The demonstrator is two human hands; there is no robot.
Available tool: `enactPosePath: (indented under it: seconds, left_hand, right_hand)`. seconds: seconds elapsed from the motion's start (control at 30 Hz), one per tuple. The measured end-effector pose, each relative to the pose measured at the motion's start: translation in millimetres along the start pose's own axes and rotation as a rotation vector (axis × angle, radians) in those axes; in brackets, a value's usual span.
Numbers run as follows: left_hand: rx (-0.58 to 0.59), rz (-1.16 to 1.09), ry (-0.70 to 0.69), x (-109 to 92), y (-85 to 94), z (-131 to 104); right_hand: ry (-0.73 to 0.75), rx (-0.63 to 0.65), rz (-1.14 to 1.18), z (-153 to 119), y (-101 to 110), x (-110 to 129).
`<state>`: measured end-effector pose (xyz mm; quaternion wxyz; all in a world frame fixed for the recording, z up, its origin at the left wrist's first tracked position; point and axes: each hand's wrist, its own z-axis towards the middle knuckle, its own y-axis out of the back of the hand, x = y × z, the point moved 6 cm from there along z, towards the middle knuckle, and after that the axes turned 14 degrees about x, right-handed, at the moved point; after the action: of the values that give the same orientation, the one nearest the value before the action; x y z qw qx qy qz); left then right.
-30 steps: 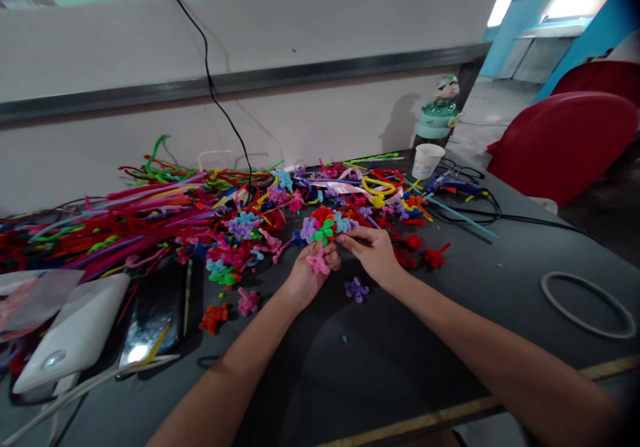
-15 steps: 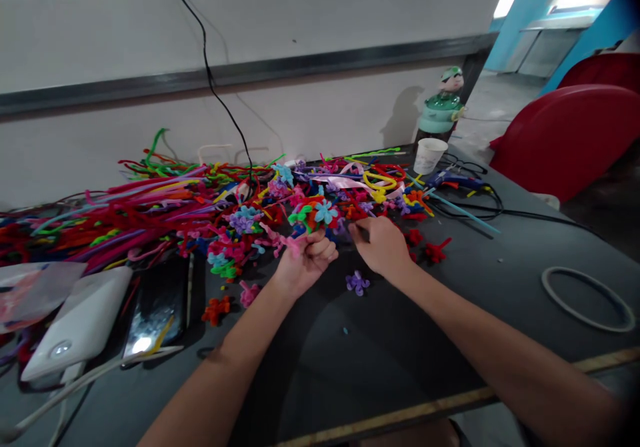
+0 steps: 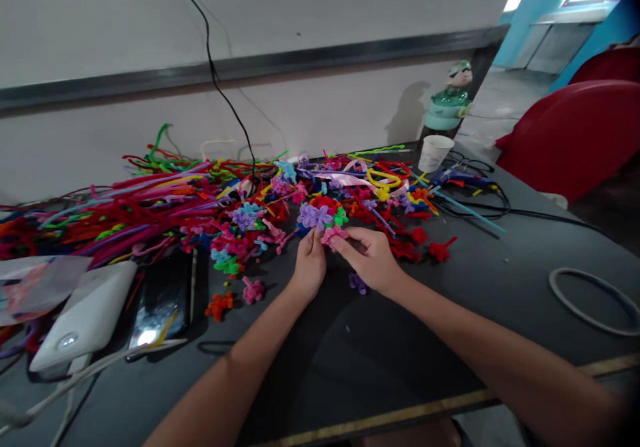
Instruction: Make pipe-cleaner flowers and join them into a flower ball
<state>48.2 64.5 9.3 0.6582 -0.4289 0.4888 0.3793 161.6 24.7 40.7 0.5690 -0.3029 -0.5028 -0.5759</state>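
My left hand (image 3: 310,265) is closed on the underside of a bunch of fuzzy flowers (image 3: 316,216) in purple, green and red. From the right, my right hand (image 3: 373,257) pinches a pink flower (image 3: 333,235) at the bunch's lower edge. Behind both hands spreads a heap of coloured pipe cleaners and small flowers (image 3: 245,217). A purple flower (image 3: 357,283) lies on the table just below my right hand. To the left lie a pink flower (image 3: 253,290) and an orange one (image 3: 219,306).
On the left are a white power bank (image 3: 85,313) with cables and a dark phone (image 3: 163,300). A paper cup (image 3: 435,153), a figurine (image 3: 449,103), glasses and a glue gun (image 3: 460,179) stand or lie at the back right. A ring (image 3: 595,300) lies at right.
My right hand has moved left to the bunch and now pinches a pink flower there. The bunch has turned, showing purple flowers where a light blue one faced me.
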Motion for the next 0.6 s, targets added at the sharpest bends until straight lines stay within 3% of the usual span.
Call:
enactPosePath:
  seconds: [0.13, 0.3, 0.47, 0.6]
  left_hand:
    - [0.075, 0.222, -0.125, -13.6, -5.0, -3.7]
    - [0.135, 0.402, -0.179, -19.4, -6.9, -8.7]
    - [0.244, 0.603, -0.246, -26.1, -12.1, -10.5]
    - [0.328, 0.772, -0.383, -35.3, -16.8, -11.4]
  right_hand:
    - [-0.036, -0.003, 0.217, 2.4, 4.1, -5.8]
    - [-0.066, 0.035, 0.475, 4.1, 0.8, -5.6]
    - [-0.039, 0.052, 0.548, 4.2, 1.8, -2.7]
    - [-0.029, 0.067, 0.55, 3.2, 4.6, -3.6]
